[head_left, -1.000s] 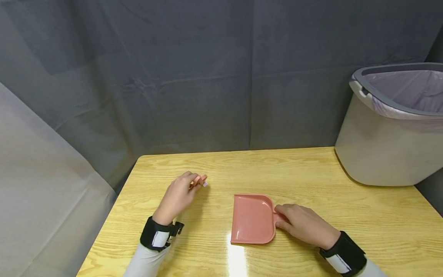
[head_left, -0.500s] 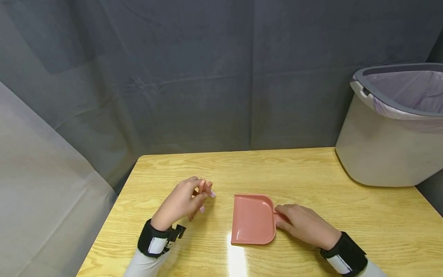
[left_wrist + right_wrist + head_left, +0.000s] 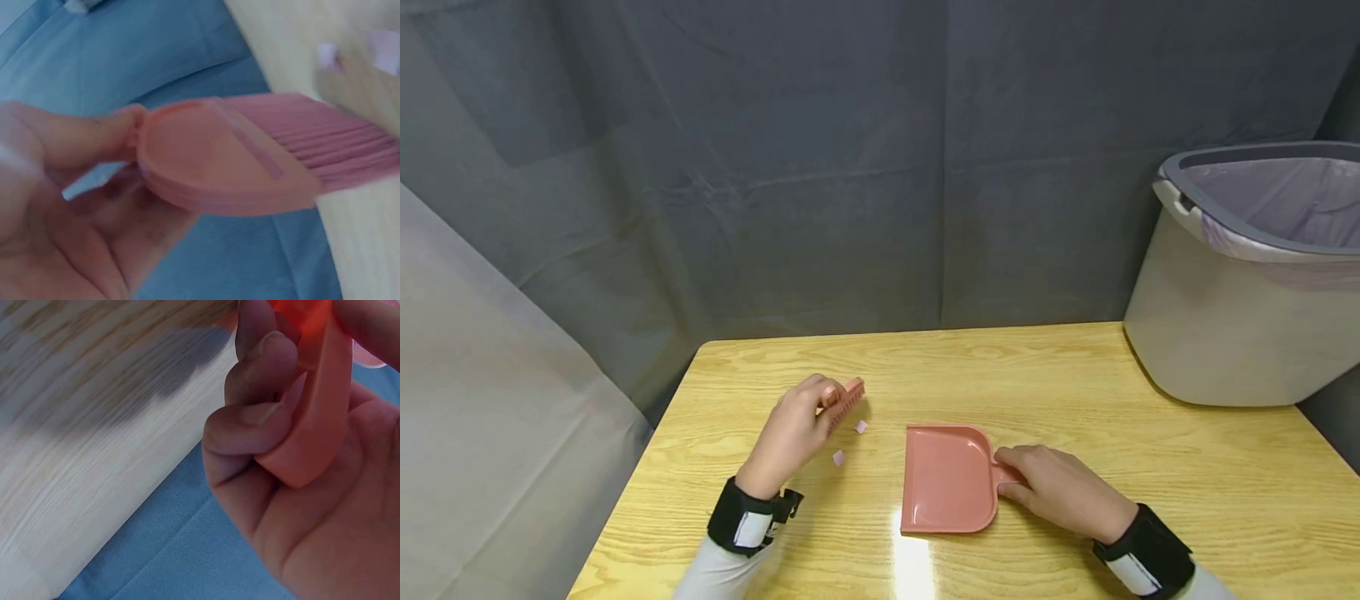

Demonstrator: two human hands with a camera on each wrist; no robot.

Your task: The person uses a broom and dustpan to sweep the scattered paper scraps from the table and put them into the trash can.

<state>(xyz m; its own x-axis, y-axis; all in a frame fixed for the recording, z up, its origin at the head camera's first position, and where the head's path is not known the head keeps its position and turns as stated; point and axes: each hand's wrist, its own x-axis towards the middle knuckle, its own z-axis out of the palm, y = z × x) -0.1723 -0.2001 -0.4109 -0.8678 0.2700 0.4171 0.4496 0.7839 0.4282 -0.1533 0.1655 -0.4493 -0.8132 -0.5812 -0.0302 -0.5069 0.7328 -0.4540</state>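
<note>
In the head view my left hand point(image 3: 792, 429) pinches a small pink brush point(image 3: 847, 402) over the left half of the table. The left wrist view shows the brush's rounded body point(image 3: 187, 153) between thumb and fingers, its pink bristles point(image 3: 325, 140) pointing away from the palm. Two small pale pink scraps, one nearer scrap point(image 3: 839, 457) and one farther scrap point(image 3: 861, 426), lie on the wood just right of that hand. My right hand point(image 3: 1063, 487) grips the handle of a pink dustpan point(image 3: 949, 479), whose straight lip faces left. Its fingers curl round the handle point(image 3: 319, 425) in the right wrist view.
A grey bin point(image 3: 1240, 317) with a pale purple liner point(image 3: 1292, 200) stands at the right rear of the wooden table point(image 3: 1000, 367). Dark cloth point(image 3: 850, 183) hangs behind the table's back edge, and lighter cloth point(image 3: 490, 417) hangs at the left.
The left hand has shifted slightly right, swung the brush toward me, then turned it back away, leaving two scraps exposed on the table. The right hand and dustpan have stayed in place.
</note>
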